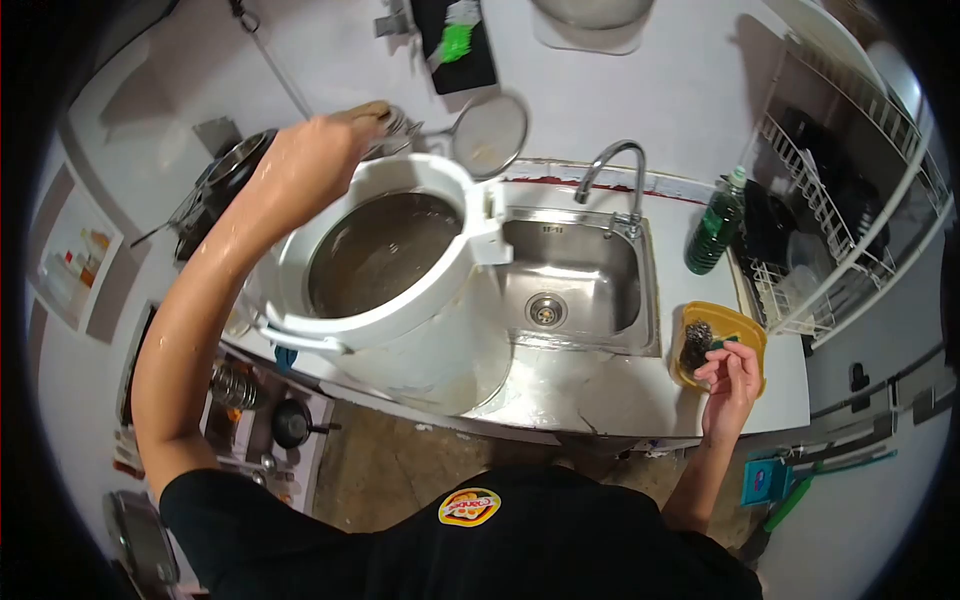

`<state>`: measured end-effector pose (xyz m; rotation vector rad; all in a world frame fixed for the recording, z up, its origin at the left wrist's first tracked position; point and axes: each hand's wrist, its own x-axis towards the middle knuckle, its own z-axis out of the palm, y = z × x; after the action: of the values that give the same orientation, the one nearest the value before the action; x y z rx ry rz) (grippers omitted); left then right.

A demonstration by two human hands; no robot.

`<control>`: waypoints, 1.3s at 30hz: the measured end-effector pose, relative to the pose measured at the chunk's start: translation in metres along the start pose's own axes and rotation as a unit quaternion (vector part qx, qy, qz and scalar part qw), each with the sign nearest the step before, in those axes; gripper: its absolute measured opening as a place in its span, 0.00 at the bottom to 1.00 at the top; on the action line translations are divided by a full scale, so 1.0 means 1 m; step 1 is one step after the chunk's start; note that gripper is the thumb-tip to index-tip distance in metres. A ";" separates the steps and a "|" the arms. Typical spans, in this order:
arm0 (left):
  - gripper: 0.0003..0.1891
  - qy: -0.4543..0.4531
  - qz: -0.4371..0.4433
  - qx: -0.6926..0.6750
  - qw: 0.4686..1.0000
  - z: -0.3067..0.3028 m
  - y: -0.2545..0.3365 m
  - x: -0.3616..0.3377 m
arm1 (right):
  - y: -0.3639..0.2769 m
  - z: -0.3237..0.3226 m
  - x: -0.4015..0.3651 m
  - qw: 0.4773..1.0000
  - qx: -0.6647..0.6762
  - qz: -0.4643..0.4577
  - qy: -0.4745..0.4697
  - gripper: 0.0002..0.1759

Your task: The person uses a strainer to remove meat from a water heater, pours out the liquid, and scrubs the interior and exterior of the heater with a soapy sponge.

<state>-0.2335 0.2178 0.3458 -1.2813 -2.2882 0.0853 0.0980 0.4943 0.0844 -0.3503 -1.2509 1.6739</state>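
My left hand is raised over the far left rim of a large white bucket holding murky brownish water. Its fingers are curled, beside a tan, wooden-looking piece and near the handle of a round mesh strainer; what they grip is not clear. Water drops cover that forearm. At the right, my right hand is over a yellow plastic container, its fingers closed at a green scouring pad. Dark steel wool lies in the container, left of the fingers.
A steel sink with a curved faucet is right of the bucket. A green bottle stands beside the sink. The white dish rack fills the right corner. Pans sit on shelves at lower left.
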 end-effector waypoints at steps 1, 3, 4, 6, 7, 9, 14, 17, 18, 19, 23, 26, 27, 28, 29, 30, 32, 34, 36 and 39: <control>0.13 0.020 -0.020 -0.022 0.999 -0.003 0.002 -0.001 | 0.002 0.003 0.000 1.000 0.001 0.001 -0.005 0.11; 0.13 0.036 -0.001 -0.027 0.999 0.002 -0.007 -0.004 | 0.007 0.006 0.000 1.000 -0.005 0.002 -0.011 0.12; 0.13 0.007 0.003 -0.017 1.000 0.005 -0.011 -0.007 | 0.008 0.008 0.000 1.000 -0.006 0.000 -0.016 0.12; 0.13 -0.004 -0.001 0.020 1.000 0.012 -0.015 -0.014 | 0.009 0.014 0.001 1.000 -0.009 -0.003 -0.024 0.12; 0.13 0.024 -0.002 -0.002 1.000 0.011 -0.016 -0.017 | 0.011 0.017 0.002 1.000 -0.008 0.002 -0.030 0.12; 0.13 0.079 0.004 -0.048 0.996 0.007 -0.017 -0.019 | 0.012 0.026 0.001 0.999 -0.006 0.008 -0.034 0.12; 0.13 0.088 0.046 -0.016 0.995 0.015 -0.021 -0.031 | 0.013 0.045 -0.003 0.999 -0.018 0.023 -0.030 0.11; 0.14 0.074 0.003 -0.103 0.992 0.013 -0.024 -0.031 | 0.017 0.054 -0.009 0.999 -0.019 0.022 -0.032 0.11; 0.15 0.056 0.012 -0.107 0.993 0.021 -0.030 -0.032 | 0.019 0.057 -0.011 0.999 -0.020 0.019 -0.037 0.11; 0.15 0.072 0.047 -0.082 0.993 0.028 -0.035 -0.035 | 0.021 0.060 -0.013 0.999 -0.020 0.018 -0.046 0.12; 0.13 0.129 -0.006 -0.182 0.975 0.024 -0.048 -0.041 | 0.033 0.073 -0.026 0.988 -0.013 0.044 -0.149 0.15; 0.18 -0.014 -0.194 -0.362 0.912 -0.036 -0.042 -0.073 | 0.042 0.097 -0.041 0.951 0.021 0.128 -0.280 0.16; 0.19 0.015 -0.231 -0.407 0.884 -0.035 -0.043 -0.082 | 0.048 0.108 -0.045 0.934 0.034 0.153 -0.321 0.16; 0.18 0.054 -0.250 -0.446 0.858 -0.032 -0.041 -0.098 | 0.054 0.118 -0.050 0.913 0.045 0.182 -0.362 0.16; 0.17 0.095 -0.265 -0.483 0.829 -0.029 -0.039 -0.114 | 0.059 0.127 -0.057 0.889 0.056 0.211 -0.403 0.16; 0.15 0.149 -0.257 -0.505 0.810 -0.024 -0.033 -0.137 | 0.064 0.136 -0.064 0.867 0.049 0.242 -0.433 0.15; 0.13 0.220 -0.267 -0.503 0.792 -0.021 -0.017 -0.184 | 0.074 0.156 -0.076 0.814 0.036 0.296 -0.498 0.15; 0.13 0.241 -0.341 -0.487 0.767 -0.025 0.015 -0.236 | 0.074 0.173 -0.084 0.746 0.011 0.338 -0.574 0.14; 0.12 0.262 -0.422 -0.487 0.719 -0.018 0.048 -0.288 | 0.077 0.184 -0.093 0.672 0.007 0.381 -0.635 0.15; 0.10 0.293 -0.565 -0.470 0.611 -0.018 0.117 -0.357 | 0.084 0.192 -0.106 0.592 -0.010 0.398 -0.700 0.14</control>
<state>0.0174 -0.0108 0.1836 0.1644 -2.0177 -1.8466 -0.0301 0.2990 0.0632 0.7685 -2.4497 2.8677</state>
